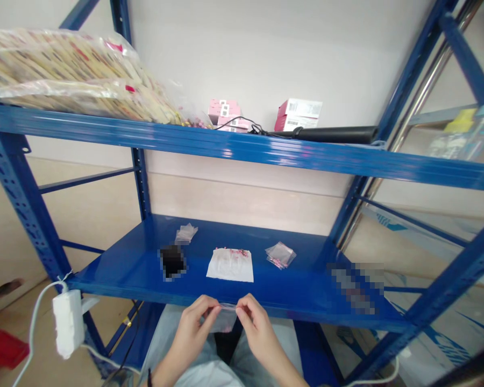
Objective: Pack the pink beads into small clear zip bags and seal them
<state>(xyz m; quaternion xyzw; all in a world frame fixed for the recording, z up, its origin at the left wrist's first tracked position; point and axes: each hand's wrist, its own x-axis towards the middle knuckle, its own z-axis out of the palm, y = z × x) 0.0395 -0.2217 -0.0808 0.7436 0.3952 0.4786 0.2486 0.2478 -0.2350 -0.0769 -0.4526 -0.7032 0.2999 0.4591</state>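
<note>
At the left of the blue shelf (121, 271) lies a masked dark object (172, 262), and just behind it a small stack of clear bags (186, 233), no contents discernible. At the front edge, the left hand (196, 316) has its grip, thumb against forefinger, on the upper edge of a small clear bag (226, 321). This bag hangs between the hands, over the lap, a pinkish content faintly visible low in it. Behind it, a white sheet (229, 269) carries loose pink beads (242, 252) along its far edge. The right hand (256, 317) pinches the bag's other upper corner. Farther right lies a pile of bags with pink contents (280, 255). Assessment: several bags appear done, one is in hand; loose beads and the left stack appear outstanding. Whether the held bag is sealed cannot be determined.
</note>
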